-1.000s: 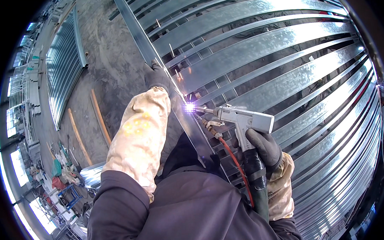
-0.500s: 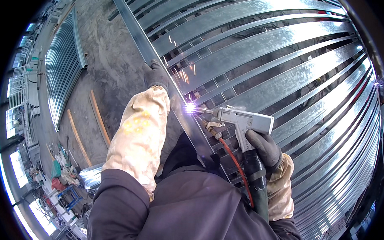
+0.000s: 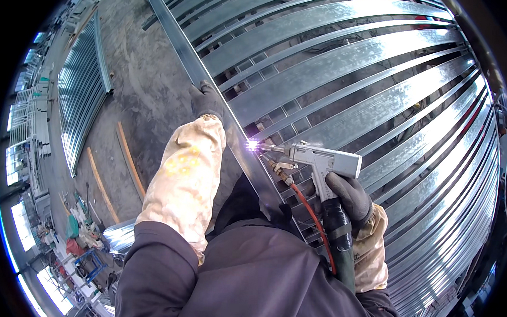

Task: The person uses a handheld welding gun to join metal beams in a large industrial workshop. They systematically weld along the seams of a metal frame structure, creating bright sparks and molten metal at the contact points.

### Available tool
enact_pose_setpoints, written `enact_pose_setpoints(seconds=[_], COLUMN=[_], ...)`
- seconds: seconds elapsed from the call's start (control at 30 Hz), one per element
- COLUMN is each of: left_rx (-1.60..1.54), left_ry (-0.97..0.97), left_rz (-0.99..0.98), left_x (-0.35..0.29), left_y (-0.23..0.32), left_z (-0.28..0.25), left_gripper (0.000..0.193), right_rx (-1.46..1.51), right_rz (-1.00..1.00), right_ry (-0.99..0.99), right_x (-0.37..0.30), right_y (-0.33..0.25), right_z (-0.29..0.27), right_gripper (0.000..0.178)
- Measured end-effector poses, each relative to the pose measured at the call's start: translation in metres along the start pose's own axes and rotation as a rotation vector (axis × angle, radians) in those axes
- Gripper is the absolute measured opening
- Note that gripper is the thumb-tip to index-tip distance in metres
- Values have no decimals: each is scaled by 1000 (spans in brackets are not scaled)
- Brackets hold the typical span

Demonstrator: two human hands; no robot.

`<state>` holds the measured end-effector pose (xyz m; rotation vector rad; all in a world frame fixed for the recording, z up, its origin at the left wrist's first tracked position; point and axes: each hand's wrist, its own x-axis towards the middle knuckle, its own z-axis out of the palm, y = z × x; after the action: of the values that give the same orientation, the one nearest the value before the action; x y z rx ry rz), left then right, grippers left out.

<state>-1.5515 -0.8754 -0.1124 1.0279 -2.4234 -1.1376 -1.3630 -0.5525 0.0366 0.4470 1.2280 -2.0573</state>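
Note:
My right hand (image 3: 350, 198), in a dark grey glove, is wrapped round the grip of a silver welding gun (image 3: 327, 159). Its nozzle points left at a bright violet-white spot (image 3: 253, 144) on a long galvanized steel rail (image 3: 184, 50), where slats meet it. A red hose (image 3: 313, 219) with a brass fitting and a thick dark cable run down from the gun. Farther up that rail, my gloved left hand (image 3: 207, 100) grips its outer edge; part of the fingers is hidden. Both forearms wear pale protective sleeves (image 3: 186, 173).
Shiny steel slats (image 3: 324, 66) span the right side in a large panel, with gaps and cross pieces below. On the concrete floor at left lie another slatted panel (image 3: 82, 96) and two wooden strips (image 3: 129, 157). Cluttered gear, including a blue frame (image 3: 90, 264), stands at lower left.
The orange sparks above the weld spot have gone, and the glow looks a bit smaller. Both hands and the gun hold nearly the same place.

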Motion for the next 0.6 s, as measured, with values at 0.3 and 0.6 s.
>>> enact_pose_setpoints(seconds=[0.3, 0.6], left_rx=[-77, -180], left_ry=[5, -35], left_rz=[33, 177], left_x=[2, 17], left_y=[-5, -29], left_z=[2, 1], left_gripper=[60, 62], right_rx=[58, -5], right_rz=[19, -68], right_ry=[151, 69], right_x=[-5, 4], right_y=[4, -43], right_z=[-2, 26], right_gripper=[38, 38])
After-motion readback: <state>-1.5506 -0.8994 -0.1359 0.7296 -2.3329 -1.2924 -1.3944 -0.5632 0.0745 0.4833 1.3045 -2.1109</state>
